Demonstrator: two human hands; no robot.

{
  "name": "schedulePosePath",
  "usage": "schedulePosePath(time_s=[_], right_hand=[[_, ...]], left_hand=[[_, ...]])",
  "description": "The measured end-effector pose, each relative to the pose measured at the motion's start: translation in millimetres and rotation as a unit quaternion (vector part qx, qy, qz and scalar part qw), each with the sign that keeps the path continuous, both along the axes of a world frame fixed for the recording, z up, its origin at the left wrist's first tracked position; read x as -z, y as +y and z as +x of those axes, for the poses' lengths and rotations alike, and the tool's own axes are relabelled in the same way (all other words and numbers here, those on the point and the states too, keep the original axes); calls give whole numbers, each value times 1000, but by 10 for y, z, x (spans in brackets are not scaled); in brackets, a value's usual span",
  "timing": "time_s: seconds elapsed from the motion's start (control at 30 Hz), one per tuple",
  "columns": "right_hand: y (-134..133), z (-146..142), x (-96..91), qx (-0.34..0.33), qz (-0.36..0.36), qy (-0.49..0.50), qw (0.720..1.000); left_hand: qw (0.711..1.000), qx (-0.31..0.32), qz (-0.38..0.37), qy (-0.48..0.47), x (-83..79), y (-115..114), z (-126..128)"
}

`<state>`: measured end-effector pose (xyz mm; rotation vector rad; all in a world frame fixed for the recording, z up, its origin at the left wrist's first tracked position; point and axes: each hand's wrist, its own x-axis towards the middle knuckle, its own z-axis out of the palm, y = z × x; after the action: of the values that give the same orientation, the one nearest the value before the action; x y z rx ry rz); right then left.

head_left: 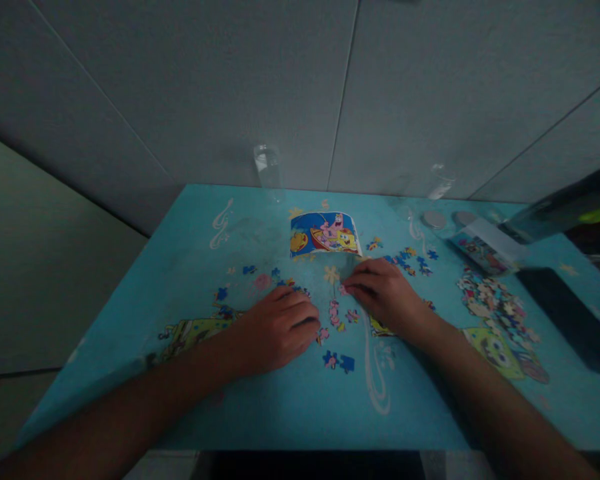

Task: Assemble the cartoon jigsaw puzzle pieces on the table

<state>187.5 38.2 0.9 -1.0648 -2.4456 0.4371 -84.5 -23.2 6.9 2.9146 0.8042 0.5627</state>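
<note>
My left hand (276, 327) rests on the blue cartoon-printed table (290, 400) with its fingers curled inward; what lies under them is hidden. My right hand (384, 293) lies just right of centre, its fingertips pinched on a small pink jigsaw piece (343, 289). Between the two hands lie several loose pink and blue puzzle pieces (336, 315). A curled reference picture (325, 233) of the puzzle stands a little beyond the hands.
A heap of loose pieces (497, 305) lies at the right. More blue pieces (409, 260) sit behind my right hand. A clear tube (268, 167) stands at the table's far edge, with round lids (434, 219) and a dark box (565, 313) at the right.
</note>
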Motion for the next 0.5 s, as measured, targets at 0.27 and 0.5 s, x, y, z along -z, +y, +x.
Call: schedulePosePath(time_s=[0.27,0.5], right_hand=[[-9,111,-89,13,-23,-14,1000],[37,245,-193,48,-12,4,999]], left_hand=[[1000,2,-5,0,3,4,-3],[1000,3,-15,-10,-20,4,5]])
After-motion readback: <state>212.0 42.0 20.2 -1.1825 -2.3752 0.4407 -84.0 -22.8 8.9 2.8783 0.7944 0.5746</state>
